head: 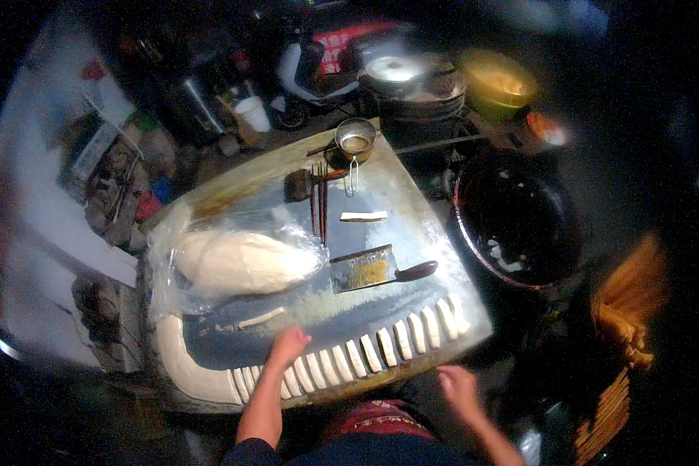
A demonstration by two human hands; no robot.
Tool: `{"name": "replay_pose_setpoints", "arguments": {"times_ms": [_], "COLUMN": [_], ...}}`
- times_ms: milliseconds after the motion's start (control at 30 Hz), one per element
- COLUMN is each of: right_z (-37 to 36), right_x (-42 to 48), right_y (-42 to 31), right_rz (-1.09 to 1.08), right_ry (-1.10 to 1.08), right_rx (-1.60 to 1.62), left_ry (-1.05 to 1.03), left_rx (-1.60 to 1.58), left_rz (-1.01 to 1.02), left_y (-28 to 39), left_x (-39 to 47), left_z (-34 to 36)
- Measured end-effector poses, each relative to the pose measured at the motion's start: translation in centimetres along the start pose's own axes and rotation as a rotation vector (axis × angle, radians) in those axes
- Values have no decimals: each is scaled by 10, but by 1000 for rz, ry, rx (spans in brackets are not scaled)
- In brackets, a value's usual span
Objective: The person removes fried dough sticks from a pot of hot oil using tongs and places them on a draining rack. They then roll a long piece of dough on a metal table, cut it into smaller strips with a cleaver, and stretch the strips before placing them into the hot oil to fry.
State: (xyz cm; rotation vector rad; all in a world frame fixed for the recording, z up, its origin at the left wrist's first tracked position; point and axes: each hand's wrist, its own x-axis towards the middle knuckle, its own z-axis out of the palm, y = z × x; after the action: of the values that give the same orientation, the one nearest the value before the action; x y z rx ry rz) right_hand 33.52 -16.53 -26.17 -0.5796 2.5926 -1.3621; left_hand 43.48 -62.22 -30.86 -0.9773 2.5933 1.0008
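My left hand (290, 345), its fingers curled, is above a row of cut dough strips (348, 360) along the table's front edge. Nothing shows in its grip. The row's left end runs into an uncut, curved dough roll (195, 376). My right hand (459, 389) hangs just off the front edge near the right corner; its fingers look bent, but their inner side is hidden. A cleaver (364, 269) lies mid-table with its handle to the right. Left of it, clear plastic film covers a big lump of dough (244, 262). One loose thin dough strip (261, 318) lies near my left hand.
At the table's far end are a wire strainer (355, 137), a brush (298, 185), dark sticks (320, 204) and a short pale strip (363, 216). A large dark wok (515, 221) stands right of the table. Fried dough sticks (609, 413) are at far right.
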Motion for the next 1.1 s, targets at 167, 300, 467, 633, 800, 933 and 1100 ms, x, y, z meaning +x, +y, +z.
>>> {"name": "replay_pose_setpoints", "arguments": {"times_ms": [167,300,467,633,800,933,1100], "right_z": [21,40,69,98,116,110,98], "right_x": [12,12,10,-3,3,8,16], "right_y": [1,-13,-42,-44,-62,-59,-51], "right_rz": [-35,-26,262,423,758,830,855], "right_ry": [-1,-31,-79,-98,-74,-13,127], "right_rx": [26,84,238,319,591,669,684], "left_ry": [-23,-93,78,-40,-109,-107,-35], "left_rx": [62,52,-52,-281,-273,-219,-190], "left_rz": [-6,-34,148,180,539,696,723], "left_y": [5,41,17,45,107,147,161], "left_x": [1,-8,-3,-3,-2,5,18], "left_z": [-7,-13,-6,5,28,42,72]}}
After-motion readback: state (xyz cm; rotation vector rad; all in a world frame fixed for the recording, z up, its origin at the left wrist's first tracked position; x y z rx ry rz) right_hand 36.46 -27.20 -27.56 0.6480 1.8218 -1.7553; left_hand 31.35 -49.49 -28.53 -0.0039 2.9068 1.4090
